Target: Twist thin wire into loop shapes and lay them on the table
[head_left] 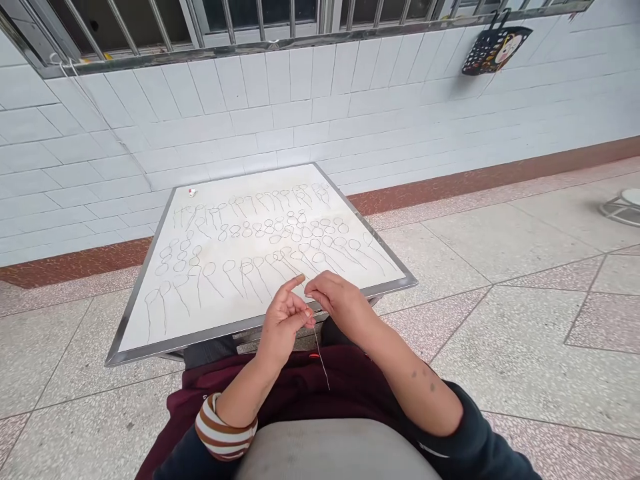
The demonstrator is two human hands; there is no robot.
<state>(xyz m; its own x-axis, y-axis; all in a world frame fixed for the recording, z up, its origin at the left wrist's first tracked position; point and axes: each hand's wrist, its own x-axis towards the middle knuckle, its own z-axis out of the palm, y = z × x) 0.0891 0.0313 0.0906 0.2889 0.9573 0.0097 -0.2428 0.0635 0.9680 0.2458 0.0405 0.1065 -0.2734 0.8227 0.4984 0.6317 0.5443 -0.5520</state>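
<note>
A thin wire (pixel 321 357) hangs down from the fingertips of my left hand (pixel 285 327), its lower end free over my lap. The thumb of that hand presses against the curled fingers, while the index finger points outward. Close on the right, my right hand (pixel 345 303) has thumb and fingers pinched together just above the left thumb. Whatever sits in that pinch is too small to make out. Both hands are over the near edge of a white table (pixel 150 333), where many wire loops with long tails (pixel 229 267) and small double-ring wire pieces (pixel 247 230) lie in rows.
A small red-and-white object (pixel 193 193) rests at the table's far left corner. Behind stands a white tiled wall (pixel 200 147) with barred windows above. A dark patterned bag (pixel 497 52) hangs from the ledge. On the right, a stool (pixel 627 203) stands on the tiled floor.
</note>
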